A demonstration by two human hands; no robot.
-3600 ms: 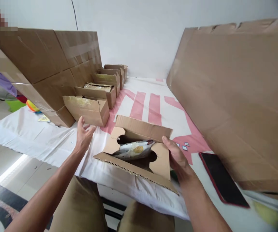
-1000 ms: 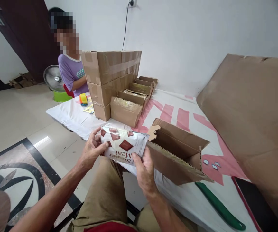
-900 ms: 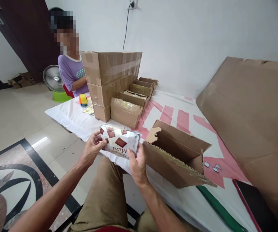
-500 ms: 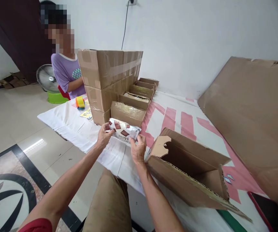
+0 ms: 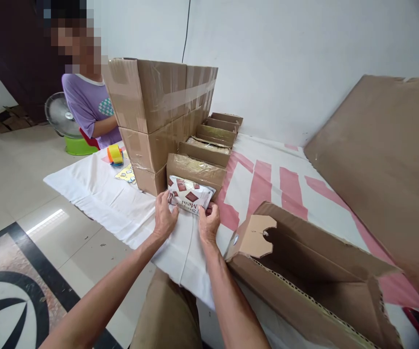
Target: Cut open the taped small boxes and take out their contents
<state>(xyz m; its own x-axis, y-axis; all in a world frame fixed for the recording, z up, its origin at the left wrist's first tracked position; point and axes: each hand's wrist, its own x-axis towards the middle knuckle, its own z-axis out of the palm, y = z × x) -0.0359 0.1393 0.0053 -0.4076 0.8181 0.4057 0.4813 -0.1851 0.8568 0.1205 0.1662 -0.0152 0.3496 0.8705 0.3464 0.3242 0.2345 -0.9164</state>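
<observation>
A white packet with brown squares and the printed word "Meal" (image 5: 186,193) is held between my two hands near the table's edge. My left hand (image 5: 166,215) grips its left end, the thumb along the lower side. At the lower right corner my right hand (image 5: 209,223) closes on it, thumb in front and fingers curled behind. Right behind the packet stands the nearest cardboard box (image 5: 199,167) of a low row, partly covered by it. An open cardboard box (image 5: 304,271) lies to the right of my right forearm.
Stacked taped cartons (image 5: 162,104) rise behind my left hand. Tape rolls (image 5: 115,154) and a yellow patterned sheet (image 5: 126,173) lie left of them. A person in a purple shirt (image 5: 86,109) sits beyond. A large cardboard sheet (image 5: 380,160) leans at the right.
Both hands have brought the packet slightly forward, closer to the front of the box row. My left hand's grip has shifted lower on its end. The camera view has moved a little.
</observation>
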